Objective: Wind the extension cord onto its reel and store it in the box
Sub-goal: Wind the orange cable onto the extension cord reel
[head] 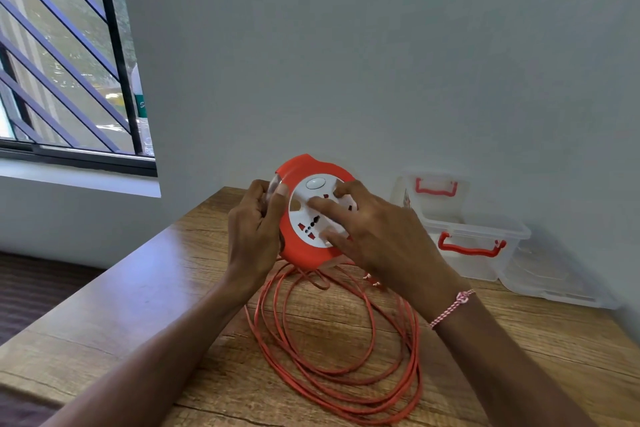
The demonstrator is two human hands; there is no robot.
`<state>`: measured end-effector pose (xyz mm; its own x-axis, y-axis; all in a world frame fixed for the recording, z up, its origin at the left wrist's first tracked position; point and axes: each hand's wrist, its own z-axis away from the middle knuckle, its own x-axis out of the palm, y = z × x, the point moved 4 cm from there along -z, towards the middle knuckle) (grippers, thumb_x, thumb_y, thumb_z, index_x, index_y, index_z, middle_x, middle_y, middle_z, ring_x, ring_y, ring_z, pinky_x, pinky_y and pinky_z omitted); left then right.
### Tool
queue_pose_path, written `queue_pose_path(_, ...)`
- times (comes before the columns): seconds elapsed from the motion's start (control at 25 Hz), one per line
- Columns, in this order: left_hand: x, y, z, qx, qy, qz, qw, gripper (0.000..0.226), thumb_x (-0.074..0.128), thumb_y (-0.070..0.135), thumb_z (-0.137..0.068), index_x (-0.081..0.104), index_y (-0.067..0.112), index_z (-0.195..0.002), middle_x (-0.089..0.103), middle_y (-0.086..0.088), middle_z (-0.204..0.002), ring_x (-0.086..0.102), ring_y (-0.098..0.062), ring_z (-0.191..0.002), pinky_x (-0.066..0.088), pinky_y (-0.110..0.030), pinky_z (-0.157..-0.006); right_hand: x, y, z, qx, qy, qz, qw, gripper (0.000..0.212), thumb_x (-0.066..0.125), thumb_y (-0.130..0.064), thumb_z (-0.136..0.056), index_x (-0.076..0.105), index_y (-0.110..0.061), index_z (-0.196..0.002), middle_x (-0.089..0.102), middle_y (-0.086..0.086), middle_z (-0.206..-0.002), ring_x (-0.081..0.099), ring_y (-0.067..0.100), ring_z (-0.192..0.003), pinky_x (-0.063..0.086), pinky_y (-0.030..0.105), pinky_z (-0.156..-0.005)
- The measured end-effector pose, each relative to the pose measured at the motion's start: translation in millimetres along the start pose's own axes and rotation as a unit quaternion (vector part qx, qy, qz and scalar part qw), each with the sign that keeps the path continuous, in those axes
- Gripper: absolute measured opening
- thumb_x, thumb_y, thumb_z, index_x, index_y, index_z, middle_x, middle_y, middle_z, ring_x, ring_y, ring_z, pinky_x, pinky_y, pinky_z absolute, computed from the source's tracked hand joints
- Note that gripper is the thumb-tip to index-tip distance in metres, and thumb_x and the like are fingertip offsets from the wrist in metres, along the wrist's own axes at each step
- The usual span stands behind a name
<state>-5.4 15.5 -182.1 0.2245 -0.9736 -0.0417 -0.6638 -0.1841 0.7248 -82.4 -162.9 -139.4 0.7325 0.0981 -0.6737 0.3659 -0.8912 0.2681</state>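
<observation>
An orange extension reel [304, 250] with a white socket face is held tilted above the wooden table [138, 305]. My left hand [254, 230] grips the reel's left rim, thumb on the front edge. My right hand [377, 236] lies over the white face with fingers spread and slightly bent, fingertips pressing on the sockets. The orange cord [346, 367] lies in several loose loops on the table below the reel and runs up to its underside. A clear plastic box [478, 246] with red handles stands at the right against the wall.
The box's clear lid [436, 194], with a red handle, leans against the wall behind it. Another clear container [561, 281] lies right of the box. The table's left edge drops to a dark floor. A barred window [69, 62] is at the left.
</observation>
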Motion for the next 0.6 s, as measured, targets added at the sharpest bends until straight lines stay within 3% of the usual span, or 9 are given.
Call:
queue_pose_path(0.12, 0, 1, -1, 0.004, -0.021, 0.0, 1.0, 0.041, 0.051, 0.061, -0.098, 0.061, 0.022, -0.096, 0.073, 0.002, -0.086, 0.075, -0.019, -0.064, 0.061, -0.044, -0.052, 6, -2, 2, -0.044, -0.056, 0.095, 0.993, 0.068, 0.066, -0.046, -0.096, 0.033, -0.044, -0.155, 0.059, 0.013, -0.14, 0.072, 0.028, -0.101, 0.058, 0.033, -0.054)
queue_pose_path(0.28, 4, 4, 2, 0.036, -0.037, -0.013, 0.999, 0.044, 0.05, 0.057, -0.1, 0.059, 0.014, -0.095, 0.071, -0.003, -0.079, 0.071, -0.021, -0.058, 0.057, -0.046, -0.047, -2, -2, 1, -0.023, -0.007, 0.065, 0.998, 0.064, 0.071, -0.053, -0.088, 0.05, -0.039, -0.147, 0.076, 0.008, -0.109, 0.075, 0.027, -0.086, 0.057, 0.034, -0.06)
queue_pose_path(0.4, 7, 5, 5, 0.042, -0.028, -0.011, 0.999, 0.046, 0.05, 0.055, -0.102, 0.058, 0.01, -0.094, 0.066, -0.009, -0.069, 0.067, -0.031, -0.056, 0.053, -0.05, -0.044, -5, -7, -1, 0.077, 0.032, 0.023, 0.996, 0.066, 0.059, -0.071, -0.087, 0.059, -0.027, -0.136, 0.076, 0.003, -0.081, 0.07, 0.022, -0.063, 0.053, 0.027, -0.055)
queue_pose_path(0.52, 8, 6, 6, 0.041, -0.028, -0.002, 0.999, 0.046, 0.049, 0.055, -0.102, 0.059, 0.011, -0.096, 0.072, -0.003, -0.08, 0.071, -0.02, -0.059, 0.058, -0.04, -0.046, 1, -8, 0, 0.24, 0.059, -0.148, 0.958, 0.063, 0.063, -0.072, -0.084, 0.058, -0.022, -0.12, 0.075, -0.002, -0.091, 0.071, 0.015, -0.068, 0.052, 0.019, -0.052)
queue_pose_path(0.6, 8, 5, 5, 0.034, -0.026, -0.002, 0.999, 0.048, 0.049, 0.056, -0.101, 0.06, 0.009, -0.098, 0.073, 0.002, -0.085, 0.073, -0.017, -0.061, 0.059, -0.033, -0.046, 3, -8, 1, 0.262, 0.047, -0.197, 0.943, 0.062, 0.065, -0.071, -0.085, 0.058, -0.023, -0.123, 0.075, -0.003, -0.099, 0.073, 0.013, -0.076, 0.052, 0.015, -0.057)
